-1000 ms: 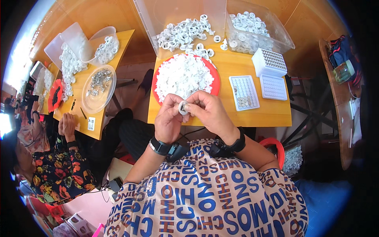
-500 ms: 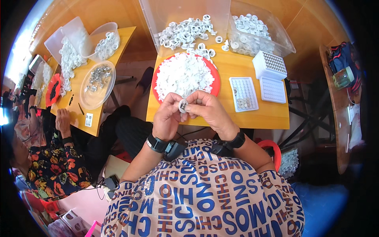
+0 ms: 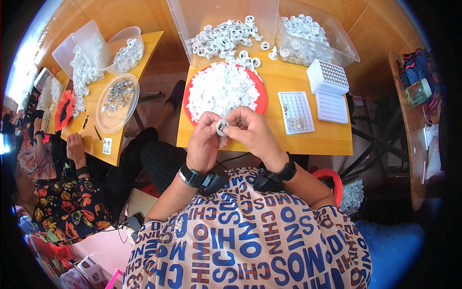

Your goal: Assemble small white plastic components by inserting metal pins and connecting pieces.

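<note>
— Head view: what was held by the hands?

— A small white ring (image 3: 222, 126) was pinched between both hands just above the near edge of the yellow worktop (image 3: 308, 137). The left hand (image 3: 204, 142) was closed on it from 8 o'clock, with thumb and fingers curled around its rim. The right hand (image 3: 252, 131) was closed on it from 3 o'clock, its fingertips pressed to the ring's other side. A dark watch was worn on each wrist.

— And what was seen around the ring?

— A red round tray (image 3: 259, 94) heaped with small white pieces was placed directly at 12 o'clock from the ring, just beyond the fingers. Farther at 12 o'clock, a clear bin (image 3: 183, 29) with loose white rings was set, and a second clear bin (image 3: 344, 45) with more of them was found at 1 o'clock. A white grid tray (image 3: 296, 111), partly filled with small parts, was laid at 3 o'clock, and a stack of similar grid trays (image 3: 328, 77) was seen at 2 o'clock.

— Was anybody else shown?

— A second person in a flowered top (image 3: 57, 212) was seated at 8 o'clock, beside another worktop (image 3: 103, 91) on which a clear round dish (image 3: 102, 123) of metal bits was kept.
</note>
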